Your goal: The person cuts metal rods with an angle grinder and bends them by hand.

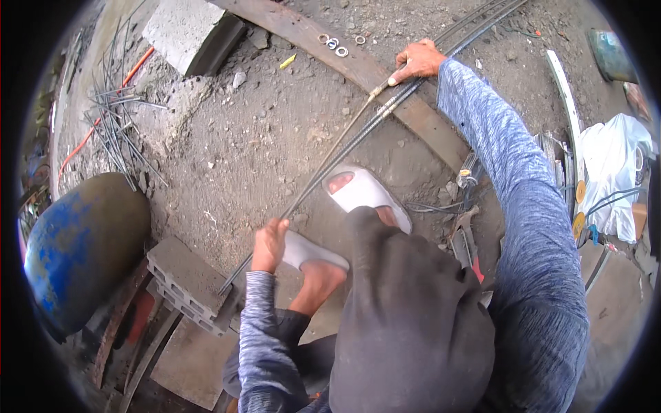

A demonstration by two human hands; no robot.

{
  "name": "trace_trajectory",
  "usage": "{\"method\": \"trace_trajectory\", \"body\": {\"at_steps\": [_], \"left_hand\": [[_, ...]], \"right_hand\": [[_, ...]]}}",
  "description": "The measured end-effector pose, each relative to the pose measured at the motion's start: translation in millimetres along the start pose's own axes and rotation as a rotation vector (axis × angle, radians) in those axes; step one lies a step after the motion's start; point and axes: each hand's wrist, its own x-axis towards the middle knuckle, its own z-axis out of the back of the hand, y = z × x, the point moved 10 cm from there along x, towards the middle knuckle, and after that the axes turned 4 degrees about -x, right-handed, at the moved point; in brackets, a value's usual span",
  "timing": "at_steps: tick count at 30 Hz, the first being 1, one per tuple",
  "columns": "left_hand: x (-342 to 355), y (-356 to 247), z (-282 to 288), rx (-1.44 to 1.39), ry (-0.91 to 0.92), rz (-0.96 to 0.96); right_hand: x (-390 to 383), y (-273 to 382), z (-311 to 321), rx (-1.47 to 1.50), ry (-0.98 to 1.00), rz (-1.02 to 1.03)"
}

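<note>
Long steel rods [344, 151] run diagonally from beside my left foot up to the far right. My left hand [268, 244] is closed in a fist around them near their lower end. Farther up, my right hand [416, 62] is closed over a thinner, brownish rod, right where the rods cross a brown plank [423, 127]. Pale bands mark the rods just below that hand. Some of the rods lie under or beside my right fingers, and I cannot tell how many are gripped.
Several metal rings [333, 43] lie on the plank. A concrete block [186, 34] sits far left, with cut rods [117, 131] below it. Nearer are a blue rusty tank [89, 241] and a hollow block [189, 279]. A white bag [609, 175] lies to the right.
</note>
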Motion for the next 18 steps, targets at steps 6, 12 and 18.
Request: {"method": "trace_trajectory", "body": {"at_steps": [6,12,18], "left_hand": [[-42.7,16.2,15.7,-0.202,-0.095,0.110],[-26.2,16.8,115.5,-0.282,-0.392,0.066],[-19.9,-3.5,458.1,0.841,-1.395,-0.001]], "right_hand": [[0.9,3.5,-5.7,-0.144,-0.151,0.033],[-30.5,-40.3,0.7,0.042,-0.069,-0.130],[-3.0,-3.0,0.8,0.089,-0.026,-0.121]]}}
